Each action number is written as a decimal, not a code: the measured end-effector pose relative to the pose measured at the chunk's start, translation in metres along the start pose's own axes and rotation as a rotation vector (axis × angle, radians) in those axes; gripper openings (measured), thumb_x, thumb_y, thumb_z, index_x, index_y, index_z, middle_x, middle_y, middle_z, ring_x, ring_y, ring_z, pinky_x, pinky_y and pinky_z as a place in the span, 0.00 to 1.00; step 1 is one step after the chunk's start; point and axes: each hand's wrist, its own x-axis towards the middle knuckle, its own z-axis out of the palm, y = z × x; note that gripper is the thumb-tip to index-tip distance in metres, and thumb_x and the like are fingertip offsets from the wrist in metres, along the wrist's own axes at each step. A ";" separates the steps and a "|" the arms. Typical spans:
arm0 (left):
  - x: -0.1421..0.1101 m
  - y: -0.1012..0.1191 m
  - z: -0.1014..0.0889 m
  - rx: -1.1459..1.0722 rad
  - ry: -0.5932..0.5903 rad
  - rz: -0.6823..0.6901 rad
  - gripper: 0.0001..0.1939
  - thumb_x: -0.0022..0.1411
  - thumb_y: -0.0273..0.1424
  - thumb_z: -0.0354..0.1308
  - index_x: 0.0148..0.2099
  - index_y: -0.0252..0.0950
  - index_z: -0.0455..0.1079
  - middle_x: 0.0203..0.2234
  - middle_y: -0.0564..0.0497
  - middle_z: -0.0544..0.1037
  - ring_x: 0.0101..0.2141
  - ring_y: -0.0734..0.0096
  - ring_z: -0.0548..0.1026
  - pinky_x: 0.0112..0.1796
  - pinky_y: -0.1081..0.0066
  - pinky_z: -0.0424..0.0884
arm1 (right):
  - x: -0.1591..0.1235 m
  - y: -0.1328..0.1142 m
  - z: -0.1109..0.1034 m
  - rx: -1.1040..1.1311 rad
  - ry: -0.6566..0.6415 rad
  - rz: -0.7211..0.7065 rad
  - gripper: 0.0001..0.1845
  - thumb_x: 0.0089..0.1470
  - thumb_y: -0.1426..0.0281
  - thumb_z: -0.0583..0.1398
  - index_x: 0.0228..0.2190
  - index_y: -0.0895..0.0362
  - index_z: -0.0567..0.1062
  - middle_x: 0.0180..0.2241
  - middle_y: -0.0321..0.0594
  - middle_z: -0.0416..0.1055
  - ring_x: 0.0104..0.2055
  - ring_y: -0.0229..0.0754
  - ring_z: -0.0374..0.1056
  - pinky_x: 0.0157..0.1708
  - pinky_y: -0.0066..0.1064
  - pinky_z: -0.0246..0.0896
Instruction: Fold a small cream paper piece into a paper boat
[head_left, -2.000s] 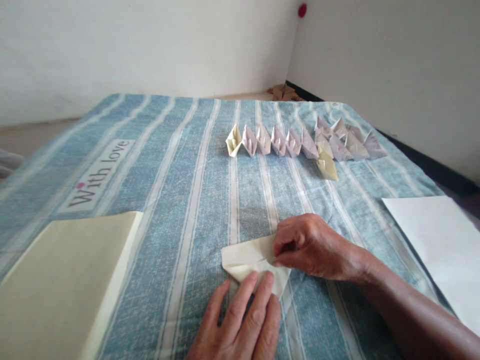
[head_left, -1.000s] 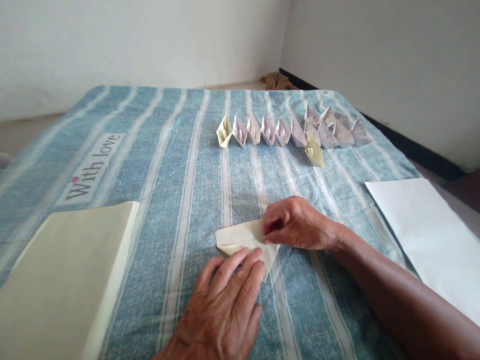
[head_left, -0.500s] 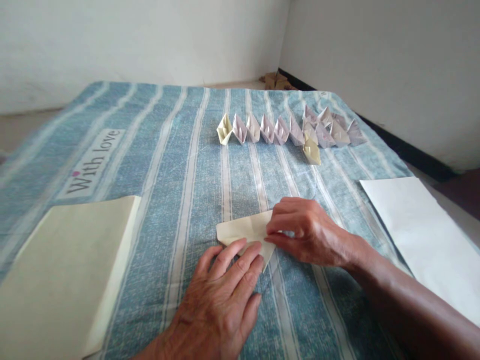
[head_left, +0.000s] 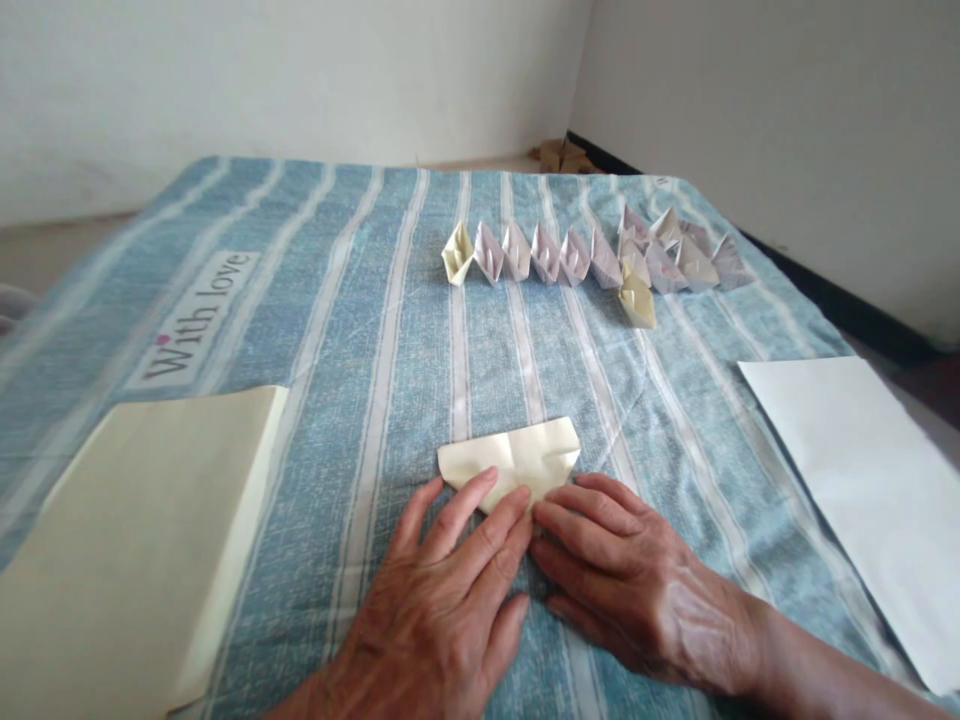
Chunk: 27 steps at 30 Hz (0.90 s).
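A small cream sheet of folded paper (head_left: pixel 523 450) lies on the cloth in front of me, its wide straight edge facing away and its narrower part under my fingertips. My left hand (head_left: pixel 450 590) rests flat with fingers spread, pressing the paper's lower left part. From the right, my right hand (head_left: pixel 641 580) lays its outstretched fingers on the lower right edge, its fingertips close to those of the left. The paper's near tip is hidden by both hands.
Several folded paper boats (head_left: pixel 546 253) stand in a row and a cluster further back on the blue striped cloth (head_left: pixel 337 330). A thick cream paper stack (head_left: pixel 142 550) lies on the left. White paper sheets (head_left: pixel 847 480) lie on the right. Walls stand behind.
My right hand has let go of the paper's right corner, moved down and flattened its fingers at the lower edge. The right side now lies folded in. My left hand has stayed in place.
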 end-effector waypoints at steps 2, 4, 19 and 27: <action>0.000 0.000 -0.001 0.007 -0.007 0.018 0.18 0.66 0.27 0.48 0.55 0.34 0.70 0.53 0.47 0.76 0.57 0.53 0.65 0.56 0.48 0.56 | -0.001 -0.001 -0.004 0.036 -0.032 0.032 0.12 0.62 0.71 0.57 0.47 0.60 0.73 0.53 0.45 0.70 0.58 0.45 0.61 0.63 0.42 0.49; 0.001 -0.001 -0.001 0.003 -0.015 0.025 0.17 0.67 0.29 0.48 0.54 0.34 0.71 0.53 0.48 0.76 0.57 0.54 0.65 0.57 0.48 0.56 | -0.001 0.001 -0.008 0.095 -0.056 0.059 0.10 0.62 0.71 0.57 0.45 0.57 0.74 0.54 0.43 0.69 0.59 0.44 0.61 0.63 0.43 0.49; 0.001 0.000 -0.002 -0.068 -0.043 -0.011 0.17 0.66 0.28 0.49 0.54 0.36 0.71 0.54 0.49 0.75 0.57 0.56 0.67 0.58 0.49 0.57 | 0.000 0.010 -0.009 0.216 0.028 0.060 0.14 0.61 0.76 0.57 0.49 0.63 0.72 0.46 0.47 0.71 0.52 0.45 0.64 0.56 0.42 0.61; 0.000 -0.001 -0.001 -0.054 -0.059 -0.010 0.17 0.67 0.28 0.48 0.54 0.36 0.70 0.53 0.48 0.76 0.56 0.56 0.67 0.57 0.48 0.58 | 0.000 0.005 -0.008 0.084 -0.031 0.052 0.12 0.63 0.72 0.56 0.47 0.58 0.73 0.45 0.43 0.70 0.52 0.44 0.63 0.57 0.42 0.60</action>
